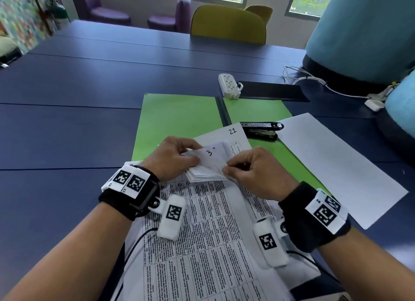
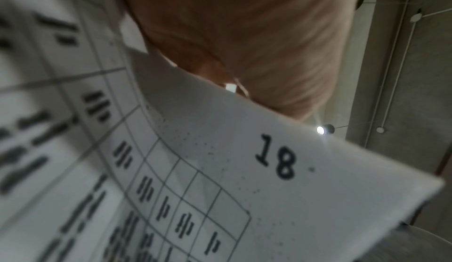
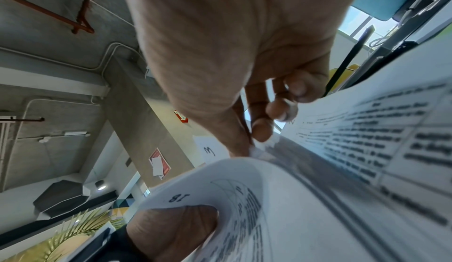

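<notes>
A thick stack of printed papers (image 1: pixel 202 233) lies on an open green folder (image 1: pixel 179 120), with its top corners lifted and fanned. My left hand (image 1: pixel 195 153) grips the turned-back corners, among them a sheet marked "3" (image 1: pixel 211 153). My right hand (image 1: pixel 228 167) pinches the edge of one sheet between thumb and fingertips (image 3: pixel 261 130). A sheet marked "21" (image 1: pixel 232 131) lies flat behind the hands. In the left wrist view a sheet marked "18" (image 2: pixel 276 157) curves under my palm (image 2: pixel 244 34). The right wrist view shows that "18" sheet (image 3: pixel 178 198) curled over my left thumb (image 3: pixel 176 227).
A black stapler (image 1: pixel 261 129) rests on the folder's right half, beside a blank white sheet (image 1: pixel 336 165). Farther back are a white power strip (image 1: pixel 229 84) and a black pad (image 1: pixel 271 90). A teal padded shape (image 1: pixel 359 31) with white cables stands at right. The blue table (image 1: pixel 67 132) stretches left.
</notes>
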Action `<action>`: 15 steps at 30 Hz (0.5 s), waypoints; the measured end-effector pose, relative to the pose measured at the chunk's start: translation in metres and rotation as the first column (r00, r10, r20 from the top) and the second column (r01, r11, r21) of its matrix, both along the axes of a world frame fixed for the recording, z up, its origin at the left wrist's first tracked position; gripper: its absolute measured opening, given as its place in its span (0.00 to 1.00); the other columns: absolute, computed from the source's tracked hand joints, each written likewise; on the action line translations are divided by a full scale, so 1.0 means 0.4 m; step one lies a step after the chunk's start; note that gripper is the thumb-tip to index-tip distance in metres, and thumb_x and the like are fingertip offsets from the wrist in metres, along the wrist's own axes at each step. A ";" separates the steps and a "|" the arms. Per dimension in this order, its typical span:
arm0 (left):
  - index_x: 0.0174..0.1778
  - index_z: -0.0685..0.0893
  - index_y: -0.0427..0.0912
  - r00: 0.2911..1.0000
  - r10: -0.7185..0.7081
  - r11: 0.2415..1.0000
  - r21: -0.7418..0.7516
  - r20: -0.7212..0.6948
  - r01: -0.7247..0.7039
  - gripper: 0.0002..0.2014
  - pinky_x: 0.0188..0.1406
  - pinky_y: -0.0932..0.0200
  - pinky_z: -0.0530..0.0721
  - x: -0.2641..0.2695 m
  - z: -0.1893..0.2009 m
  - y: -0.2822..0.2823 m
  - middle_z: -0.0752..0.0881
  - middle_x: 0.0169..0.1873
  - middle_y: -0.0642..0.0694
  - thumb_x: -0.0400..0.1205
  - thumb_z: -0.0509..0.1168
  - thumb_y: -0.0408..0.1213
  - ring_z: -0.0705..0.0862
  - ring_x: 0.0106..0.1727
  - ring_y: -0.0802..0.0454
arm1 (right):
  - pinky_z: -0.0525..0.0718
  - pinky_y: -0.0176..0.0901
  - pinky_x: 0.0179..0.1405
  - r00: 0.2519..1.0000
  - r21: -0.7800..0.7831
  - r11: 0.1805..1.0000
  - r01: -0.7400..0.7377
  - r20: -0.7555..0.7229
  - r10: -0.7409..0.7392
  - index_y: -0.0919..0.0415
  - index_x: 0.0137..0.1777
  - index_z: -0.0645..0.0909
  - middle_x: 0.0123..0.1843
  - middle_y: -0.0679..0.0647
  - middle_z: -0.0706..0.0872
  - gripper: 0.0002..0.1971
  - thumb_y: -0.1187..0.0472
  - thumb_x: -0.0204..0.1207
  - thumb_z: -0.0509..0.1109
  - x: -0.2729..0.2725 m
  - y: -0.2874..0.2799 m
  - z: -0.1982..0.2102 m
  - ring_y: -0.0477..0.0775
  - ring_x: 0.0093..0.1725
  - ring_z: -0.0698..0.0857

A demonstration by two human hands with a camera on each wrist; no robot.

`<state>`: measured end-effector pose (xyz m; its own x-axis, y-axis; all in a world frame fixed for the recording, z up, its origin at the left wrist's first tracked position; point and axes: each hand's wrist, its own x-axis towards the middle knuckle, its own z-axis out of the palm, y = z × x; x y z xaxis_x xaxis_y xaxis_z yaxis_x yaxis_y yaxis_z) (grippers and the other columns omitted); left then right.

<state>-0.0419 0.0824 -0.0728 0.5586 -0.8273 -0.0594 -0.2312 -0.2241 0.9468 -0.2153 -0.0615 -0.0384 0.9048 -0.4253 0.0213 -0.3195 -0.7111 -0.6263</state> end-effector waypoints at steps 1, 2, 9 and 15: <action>0.42 0.93 0.46 1.000 -0.016 1.000 0.021 0.008 0.016 0.08 0.44 0.52 0.86 0.000 0.004 0.001 0.94 0.40 0.40 0.78 0.72 0.28 0.88 0.37 0.49 | 0.75 0.30 0.31 1.000 -0.002 1.000 -0.002 0.029 0.002 0.50 0.39 0.92 0.29 0.38 0.86 0.05 0.56 0.76 0.77 0.000 0.004 0.002 0.38 0.28 0.81; 0.42 0.94 0.42 1.000 -0.028 0.999 0.038 0.013 0.028 0.04 0.42 0.52 0.84 -0.001 0.011 0.002 0.93 0.40 0.37 0.77 0.73 0.33 0.86 0.36 0.48 | 0.76 0.32 0.32 0.998 -0.001 1.000 0.002 0.062 -0.002 0.49 0.37 0.91 0.28 0.38 0.86 0.07 0.57 0.76 0.77 -0.001 0.009 0.003 0.38 0.28 0.81; 0.32 0.89 0.35 0.997 0.029 0.990 0.135 0.071 -0.039 0.09 0.35 0.59 0.73 0.011 0.025 0.009 0.83 0.24 0.49 0.76 0.71 0.34 0.76 0.27 0.55 | 0.76 0.37 0.30 0.968 0.082 0.993 0.090 0.226 -0.106 0.57 0.31 0.87 0.25 0.41 0.82 0.11 0.62 0.76 0.76 -0.023 0.028 0.036 0.39 0.27 0.75; 0.36 0.92 0.41 0.995 0.002 0.983 0.185 0.102 -0.021 0.06 0.39 0.59 0.81 0.022 0.029 0.012 0.90 0.30 0.51 0.74 0.72 0.38 0.83 0.31 0.57 | 0.76 0.37 0.30 0.914 0.163 0.964 0.212 0.317 -0.255 0.57 0.32 0.86 0.27 0.45 0.82 0.11 0.64 0.77 0.75 -0.059 0.008 0.056 0.42 0.29 0.77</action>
<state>-0.0330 0.0872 -0.0612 0.5787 -0.8008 -0.1543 -0.3196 -0.3968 0.8604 -0.2389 -0.0583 -0.0159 0.7291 -0.6419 0.2372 -0.2255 -0.5526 -0.8023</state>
